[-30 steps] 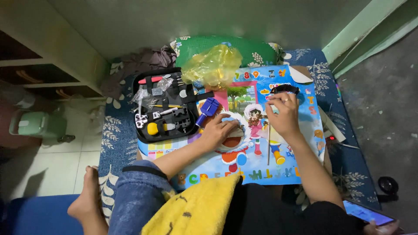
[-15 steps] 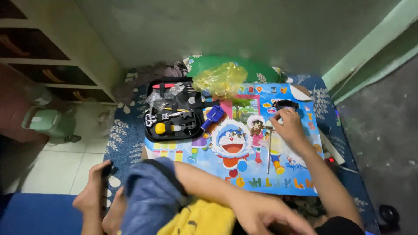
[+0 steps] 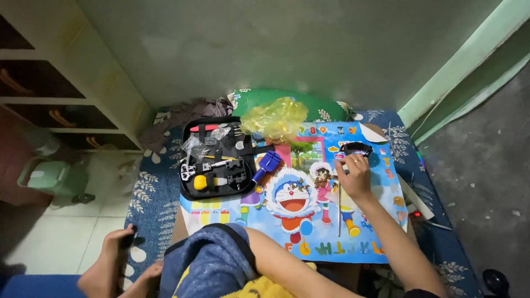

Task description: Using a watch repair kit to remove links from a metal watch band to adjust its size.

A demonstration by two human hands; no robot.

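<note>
- A pale green lidded bin (image 3: pixel 51 179) stands on the floor tiles at the far left, well apart from the cartoon poster mat (image 3: pixel 309 243).
- The left hand (image 3: pixel 148 276) is low at the frame's bottom edge, left of the poster mat, by the person's foot (image 3: pixel 107 259); it touches no tool, and I cannot tell whether its fingers are curled or spread.
- An open black tool case (image 3: pixel 218 160) lies on the mat's upper left corner, with scissors, a yellow-headed tool (image 3: pixel 200 182) and small metal pieces strapped inside.
- A blue tool (image 3: pixel 268 163) rests just beside the case, on the mat.
- A crumpled yellow plastic bag (image 3: pixel 274 118) sits at the mat's top edge, in front of a green cushion (image 3: pixel 309 105).
- The right hand (image 3: pixel 353 175) rests on the mat's upper right part, fingers narrowed and pinching at a small dark watch (image 3: pixel 356 148) lying flat there.
- A thin metal rod (image 3: pixel 339 201) lies on the mat just under that hand.
- By my reading, the work is early: kit open, watch laid out and being fingered, most tools still strapped in the case, nothing visibly taken apart.
</note>
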